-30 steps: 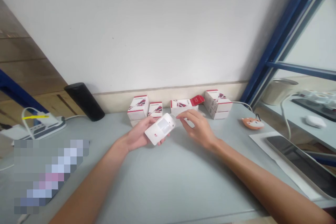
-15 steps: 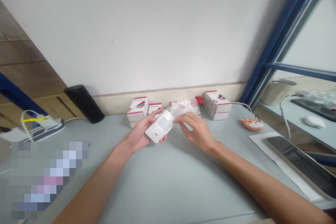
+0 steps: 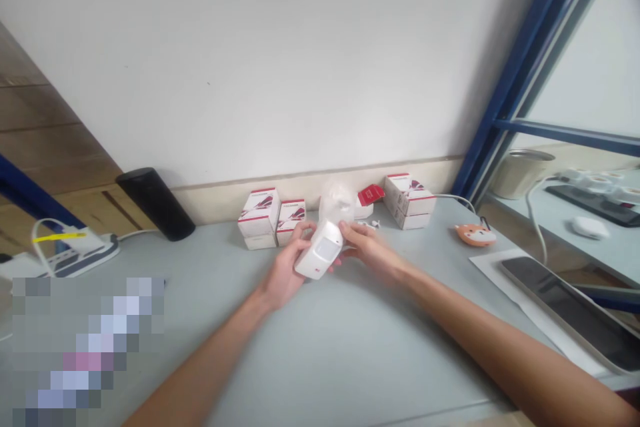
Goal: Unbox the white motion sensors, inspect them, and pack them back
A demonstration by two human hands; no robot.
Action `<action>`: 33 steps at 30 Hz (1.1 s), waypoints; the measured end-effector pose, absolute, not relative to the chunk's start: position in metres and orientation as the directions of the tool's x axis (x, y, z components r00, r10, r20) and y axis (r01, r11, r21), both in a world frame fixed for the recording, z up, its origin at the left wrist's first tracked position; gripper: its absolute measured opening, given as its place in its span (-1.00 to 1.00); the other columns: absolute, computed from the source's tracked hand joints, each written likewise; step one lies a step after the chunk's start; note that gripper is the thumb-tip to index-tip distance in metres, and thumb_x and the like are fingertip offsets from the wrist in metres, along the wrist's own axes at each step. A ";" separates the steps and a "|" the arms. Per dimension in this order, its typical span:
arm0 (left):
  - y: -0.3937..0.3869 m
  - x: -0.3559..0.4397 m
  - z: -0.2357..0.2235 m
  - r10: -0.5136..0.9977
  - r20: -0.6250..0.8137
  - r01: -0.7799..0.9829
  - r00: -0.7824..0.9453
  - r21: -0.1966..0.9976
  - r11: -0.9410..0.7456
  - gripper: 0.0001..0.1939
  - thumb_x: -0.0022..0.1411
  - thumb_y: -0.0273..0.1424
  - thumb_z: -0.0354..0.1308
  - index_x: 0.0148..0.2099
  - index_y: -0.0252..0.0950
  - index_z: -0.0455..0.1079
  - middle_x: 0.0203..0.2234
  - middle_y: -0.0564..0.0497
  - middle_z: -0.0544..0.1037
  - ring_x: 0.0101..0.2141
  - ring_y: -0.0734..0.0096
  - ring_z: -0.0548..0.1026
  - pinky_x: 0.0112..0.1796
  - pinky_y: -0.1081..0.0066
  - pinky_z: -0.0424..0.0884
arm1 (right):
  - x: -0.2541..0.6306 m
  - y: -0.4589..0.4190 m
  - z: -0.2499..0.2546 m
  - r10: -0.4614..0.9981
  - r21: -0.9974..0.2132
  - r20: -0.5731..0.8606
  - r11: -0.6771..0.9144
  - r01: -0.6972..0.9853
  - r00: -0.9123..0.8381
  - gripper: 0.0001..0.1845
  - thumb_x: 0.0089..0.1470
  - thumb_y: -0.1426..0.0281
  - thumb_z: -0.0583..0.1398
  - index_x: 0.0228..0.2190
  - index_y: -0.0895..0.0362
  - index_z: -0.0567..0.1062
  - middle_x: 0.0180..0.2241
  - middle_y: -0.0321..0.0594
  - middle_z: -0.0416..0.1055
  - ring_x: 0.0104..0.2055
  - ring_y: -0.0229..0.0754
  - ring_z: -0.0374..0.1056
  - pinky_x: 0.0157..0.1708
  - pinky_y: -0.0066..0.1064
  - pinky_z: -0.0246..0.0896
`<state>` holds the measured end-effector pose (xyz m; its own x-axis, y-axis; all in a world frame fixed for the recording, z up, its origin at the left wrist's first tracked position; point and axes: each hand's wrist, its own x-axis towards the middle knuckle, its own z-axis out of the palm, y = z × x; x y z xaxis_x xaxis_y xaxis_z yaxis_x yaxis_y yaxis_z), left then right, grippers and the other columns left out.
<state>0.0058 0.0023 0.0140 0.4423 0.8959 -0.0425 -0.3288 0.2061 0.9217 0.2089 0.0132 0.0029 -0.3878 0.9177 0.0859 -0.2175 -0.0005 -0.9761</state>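
A white motion sensor with a pale rectangular window and a small red mark is held tilted above the grey table. My left hand is closed round its left side and underside. At the upper right edge of the sensor, the fingers of my right hand are closed against it, some of them hidden behind it. A clear plastic bag puffs up just beyond the sensor's top end. Whether the bag still covers part of the sensor cannot be made out.
White-and-red boxes stand along the wall: a left stack, a smaller box and a right stack. Between them is a red flap. A black cylinder, power strip, orange animal-shaped pouch and phone-like slab lie around.
The plastic bag has come into view and swung from the right to beyond the sensor's top. Both hands and the sensor have shifted slightly right, and my right fingers now rest on its edge.
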 end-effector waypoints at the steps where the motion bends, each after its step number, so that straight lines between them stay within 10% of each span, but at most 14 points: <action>1: 0.001 0.008 0.013 0.908 -0.036 -0.343 0.417 0.919 0.194 -0.71 0.28 -0.32 0.16 0.04 -0.09 0.27 -0.15 0.03 0.61 -0.24 0.21 0.63 -0.21 0.28 0.48 | 0.210 0.015 0.002 0.926 -0.976 0.093 0.011 -0.218 -0.365 -0.42 0.22 -0.13 0.23 -0.18 0.15 0.64 -0.20 -0.09 0.60 -0.34 -0.14 0.46 -0.13 -0.20 0.39; 7: -0.005 0.021 0.003 0.945 0.004 -0.286 0.328 0.954 0.095 -0.66 0.32 -0.18 0.28 0.07 -0.06 0.32 -0.01 0.08 0.53 -0.30 0.47 0.46 -0.33 0.48 0.32 | 0.219 0.023 -0.001 0.953 -0.983 0.114 0.068 -0.168 -0.280 -0.39 0.16 -0.14 0.27 -0.15 0.16 0.67 -0.15 -0.10 0.62 -0.06 -0.01 0.49 0.12 -0.12 0.34; 15: 0.003 0.026 -0.023 0.942 0.130 -0.185 0.310 0.980 -0.074 -0.46 0.31 -0.15 0.32 0.24 -0.02 0.23 0.36 -0.07 0.34 0.25 0.11 0.39 0.18 0.18 0.32 | 0.232 0.023 0.012 0.936 -0.938 0.268 0.307 0.158 -0.227 -0.53 0.22 0.03 0.27 -0.06 0.13 0.64 -0.13 -0.15 0.62 -0.09 -0.02 0.48 0.02 -0.16 0.34; 33: 0.016 0.003 -0.006 0.911 0.268 0.091 0.312 0.946 -0.310 -0.42 0.17 -0.26 0.46 0.20 -0.18 0.44 0.19 -0.16 0.54 0.18 0.02 0.49 0.22 0.12 0.32 | 0.231 0.025 0.002 0.846 -0.787 0.345 0.497 0.365 -0.407 -0.63 0.26 0.20 0.27 0.06 0.04 0.57 0.05 -0.17 0.59 0.02 0.00 0.47 0.00 -0.19 0.32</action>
<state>0.0030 0.0160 -0.0065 0.3119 0.9114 0.2684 0.0911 -0.3098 0.9464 0.2313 0.0249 0.0023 -0.4070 0.8457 0.3452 0.3649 0.4970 -0.7873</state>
